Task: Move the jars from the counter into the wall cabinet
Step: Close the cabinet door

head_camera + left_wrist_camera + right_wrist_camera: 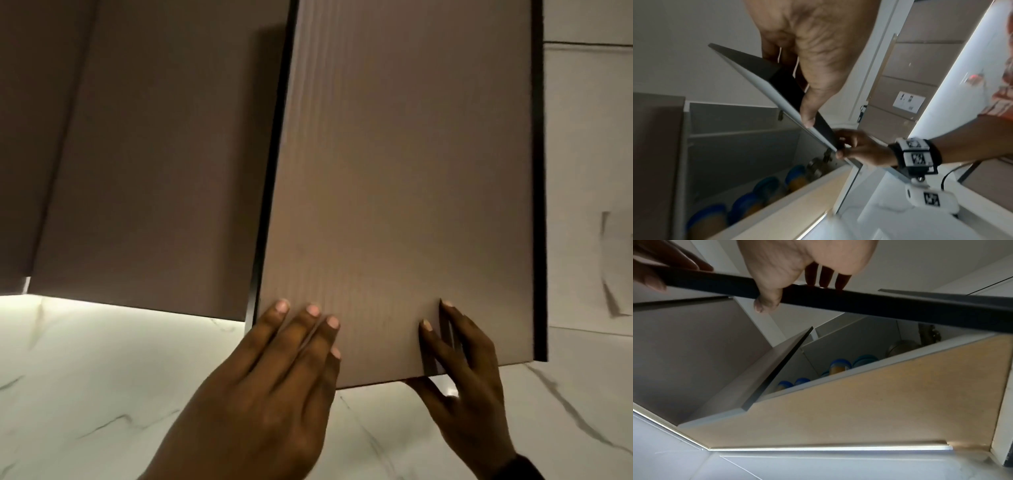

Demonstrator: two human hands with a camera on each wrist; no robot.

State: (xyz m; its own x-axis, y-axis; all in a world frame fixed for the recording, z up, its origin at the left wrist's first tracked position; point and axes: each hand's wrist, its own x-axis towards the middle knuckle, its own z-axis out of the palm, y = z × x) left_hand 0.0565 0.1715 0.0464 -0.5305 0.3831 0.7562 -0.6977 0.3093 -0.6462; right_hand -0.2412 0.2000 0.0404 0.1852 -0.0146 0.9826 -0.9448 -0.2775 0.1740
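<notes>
The brown cabinet door (394, 171) stands partly ajar in front of me. My left hand (301, 329) lies on its lower front with straight fingers; in the left wrist view the thumb (807, 113) crosses the door's dark bottom edge (781, 76). My right hand (442, 342) pinches the lower edge, fingers on the front, thumb underneath (766, 301). Through the gap, several blue-lidded jars (764, 188) (839, 368) with yellow contents stand on the cabinet's bottom shelf. The head view shows no jars.
A closed brown door (147, 171) adjoins on the left. White marble wall (102, 394) lies below, lit by a light strip (828, 448) under the cabinet's tan underside (879, 402). A white wall (582, 137) is on the right.
</notes>
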